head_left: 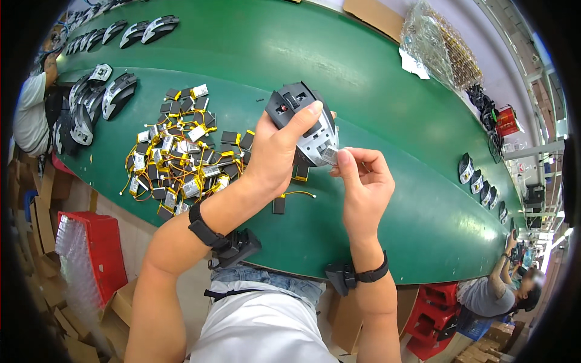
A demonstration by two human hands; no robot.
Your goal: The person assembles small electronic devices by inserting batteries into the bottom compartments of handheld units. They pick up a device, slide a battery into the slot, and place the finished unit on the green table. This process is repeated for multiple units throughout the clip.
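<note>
My left hand (272, 148) is closed around a partly assembled computer mouse (315, 134), black at the front and light grey over its slotted rear part. Its thumb lies along the mouse's upper face. At the rear end of the mouse, my right hand (365, 184) pinches a small silver-grey flat battery (330, 155) between thumb and fingers. The battery touches or overlaps the mouse's edge; which one, I cannot tell. Left of the mouse spreads a heap of flat batteries (175, 157) with yellow tape and thin wires. A loose battery (279, 205) lies nearer me, below the mouse.
Several mouse bodies stand on the green table (387, 236) at the left, and a row of mouse parts (477, 181) at the right. Clear plastic packaging (436, 45) lies at the back. A red crate (94, 254) is below left. Co-workers sit at both sides.
</note>
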